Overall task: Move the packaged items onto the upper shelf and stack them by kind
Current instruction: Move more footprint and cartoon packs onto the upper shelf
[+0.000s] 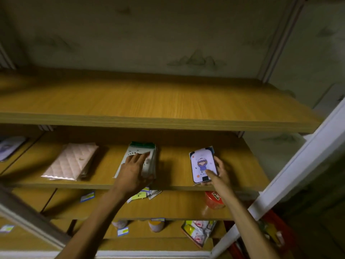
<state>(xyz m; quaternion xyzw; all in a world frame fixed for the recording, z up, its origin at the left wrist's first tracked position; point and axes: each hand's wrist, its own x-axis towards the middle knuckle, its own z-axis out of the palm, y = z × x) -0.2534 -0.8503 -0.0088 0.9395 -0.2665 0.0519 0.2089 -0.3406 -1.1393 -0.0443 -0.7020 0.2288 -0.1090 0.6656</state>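
Three piles of flat packets lie on the second wooden shelf (pixel 173 182). A pink quilted pile (pixel 71 162) is at the left. In the middle is a white dotted pile with a green top (pixel 137 149); my left hand (pixel 133 171) lies flat on it, thumb under its near edge. At the right is a white packet with a cartoon figure (pixel 202 163); my right hand (pixel 218 173) holds its right edge and near corner. The upper shelf (pixel 149 101) above them is a bare wooden board.
Lower shelves carry price tags (pixel 87 196), loose packets (pixel 152 193), a red tub (pixel 214 200), jars (pixel 155 226) and snack bags (pixel 197 230). A white frame post (pixel 298 165) runs diagonally at the right. Another packet (pixel 10 147) lies far left.
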